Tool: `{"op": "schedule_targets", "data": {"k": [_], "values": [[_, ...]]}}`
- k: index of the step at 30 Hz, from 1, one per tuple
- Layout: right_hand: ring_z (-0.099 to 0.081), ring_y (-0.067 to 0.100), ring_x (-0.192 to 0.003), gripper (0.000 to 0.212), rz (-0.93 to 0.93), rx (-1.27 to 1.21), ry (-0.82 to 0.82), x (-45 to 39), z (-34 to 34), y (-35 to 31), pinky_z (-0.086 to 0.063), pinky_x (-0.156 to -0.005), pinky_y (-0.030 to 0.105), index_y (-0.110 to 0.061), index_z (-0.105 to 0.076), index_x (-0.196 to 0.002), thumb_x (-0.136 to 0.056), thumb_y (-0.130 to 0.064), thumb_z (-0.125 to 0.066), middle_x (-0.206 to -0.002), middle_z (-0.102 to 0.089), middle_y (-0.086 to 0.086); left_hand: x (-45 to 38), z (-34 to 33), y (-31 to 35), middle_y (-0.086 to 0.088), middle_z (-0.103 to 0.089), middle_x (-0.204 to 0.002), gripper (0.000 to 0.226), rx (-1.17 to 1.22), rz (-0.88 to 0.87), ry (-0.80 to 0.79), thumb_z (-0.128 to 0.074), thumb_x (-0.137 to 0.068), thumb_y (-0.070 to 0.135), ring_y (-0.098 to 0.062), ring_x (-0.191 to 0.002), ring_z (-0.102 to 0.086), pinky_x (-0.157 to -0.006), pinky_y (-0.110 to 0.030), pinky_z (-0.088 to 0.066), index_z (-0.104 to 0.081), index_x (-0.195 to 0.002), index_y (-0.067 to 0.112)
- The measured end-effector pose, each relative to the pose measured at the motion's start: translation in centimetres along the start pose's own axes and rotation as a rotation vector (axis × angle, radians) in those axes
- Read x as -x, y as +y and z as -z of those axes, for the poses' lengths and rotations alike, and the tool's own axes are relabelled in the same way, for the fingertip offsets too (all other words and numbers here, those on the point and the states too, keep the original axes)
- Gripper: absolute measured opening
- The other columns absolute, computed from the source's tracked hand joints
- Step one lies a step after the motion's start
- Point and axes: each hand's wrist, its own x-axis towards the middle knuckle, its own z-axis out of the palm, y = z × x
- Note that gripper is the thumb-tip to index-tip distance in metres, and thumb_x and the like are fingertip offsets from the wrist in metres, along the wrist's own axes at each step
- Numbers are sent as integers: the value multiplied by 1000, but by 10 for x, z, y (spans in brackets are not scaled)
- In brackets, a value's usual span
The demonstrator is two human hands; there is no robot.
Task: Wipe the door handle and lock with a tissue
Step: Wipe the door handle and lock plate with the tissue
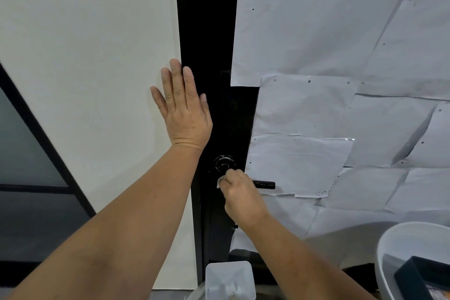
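We see a black door frame (207, 19) carrying a round lock (224, 162) and a black handle (265, 184) just below it. White paper sheets (316, 31) cover the door panel to the right, overlapping one another.

Bright, even indoor light, soft shadows, wide-angle bending at the edges, glare on the tape (341, 139)

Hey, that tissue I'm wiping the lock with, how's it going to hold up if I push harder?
The tissue looks thin and crumpled in your right hand, so it's probably floppy and bunches rather than pushes. Against the lock's ridges and the door handle it may well tear.
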Motion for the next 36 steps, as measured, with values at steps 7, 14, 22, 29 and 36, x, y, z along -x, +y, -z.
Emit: {"op": "schedule_targets", "data": {"k": [7,14,22,29,36], "values": [[-51,18,-69,30,-323,-163,72,-17,12,26,-41,-56,22,-13,-71,-87,-75,12,-60,-78,-52,1,0,-1,-1,-20,-24,-153,74,2,-10,6,-38,-102,22,-20,-146,12,-117,-56,-5,18,-150,19],[-44,19,-80,49,-152,-58,-31,-3,-1,6,-40,-62,24,-10,-70,-100,-63,20,-57,-85,-53,3,0,-1,-1,-20,-24,-153,73,-10,-23,1,-39,-102,22,-20,-146,12,-117,-56,-5,15,-151,18],[-43,20,-73,28,-209,131,5,10,8,16,-30,-57,26,-4,-62,-81,-63,17,-58,-84,-49,7,-1,2,3,-23,-29,-152,59,11,-4,-11,-43,-100,20,-33,-146,-13,-114,-60,-12,-13,-148,4],[-45,22,-72,31,-418,79,115,32,12,54,-41,-54,30,-1,-64,-82,-61,22,-58,-82,-46,7,-2,2,3,-25,-34,-149,54,2,-3,-9,-46,-99,18,-39,-140,-23,-114,-60,-13,-21,-145,3],[-63,20,-88,28,-1370,-1178,532,31,4,43,-50,-82,30,-13,-63,-118,-92,-10,-52,-111,-66,12,-2,2,3,-25,-35,-149,54,8,-1,3,-46,-99,18,-39,-140,-24,-114,-59,-14,-22,-145,4]]}}
